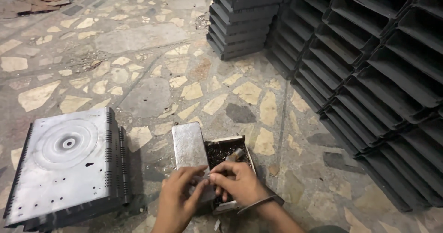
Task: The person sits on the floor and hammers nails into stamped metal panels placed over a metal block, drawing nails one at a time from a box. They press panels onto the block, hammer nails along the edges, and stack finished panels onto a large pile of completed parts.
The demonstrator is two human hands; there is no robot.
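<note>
My left hand (179, 197) and my right hand (239, 183) meet at their fingertips over a small open box (224, 152) full of small dark metal parts, on the floor in the head view. Between the fingertips of both hands sits a tiny dark part, too small to identify. The box's grey metal lid (188, 145) stands tilted along its left side. A small brownish object (236, 155) lies on the parts inside the box. My right wrist wears a metal bangle (259, 203).
A flat grey metal panel (69, 161) with a stamped round pattern and side slots lies on the floor at left. Stacks of dark metal housings (369, 71) fill the right side, with another stack (242, 18) at the back. The floor is stone mosaic.
</note>
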